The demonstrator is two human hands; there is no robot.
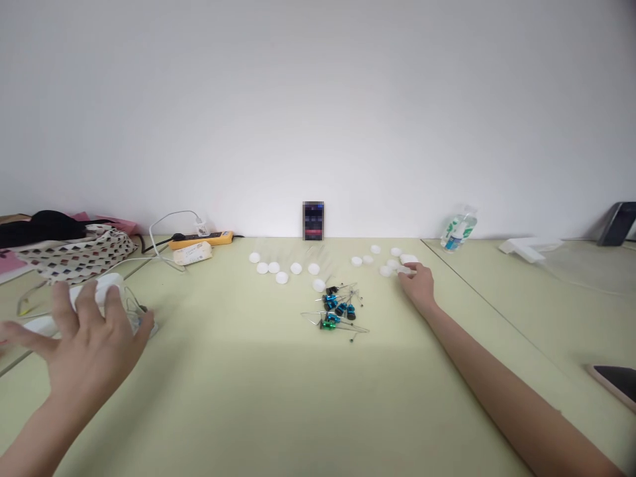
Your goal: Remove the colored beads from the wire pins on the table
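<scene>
My left hand [92,338] is raised over the left side of the table, fingers spread, with nothing in it. Behind its fingers lie white objects and thin cables, partly hidden. My right hand [419,286] reaches to a group of small white round caps [375,250], its fingertips closed on a white cap [405,269]. Several more white caps [281,277] lie left of centre, with faint clear shapes behind them. Between the two groups, nearer to me, sits a pile of small blue, green and black parts [340,309] with thin metal wires.
A phone [313,220] leans on the wall. At left are a yellow power strip [201,239], white cables and patterned cloth [79,255]. A clear bottle [458,228], a white bracket-like object [530,249] and dark devices [616,224] [619,381] are at right.
</scene>
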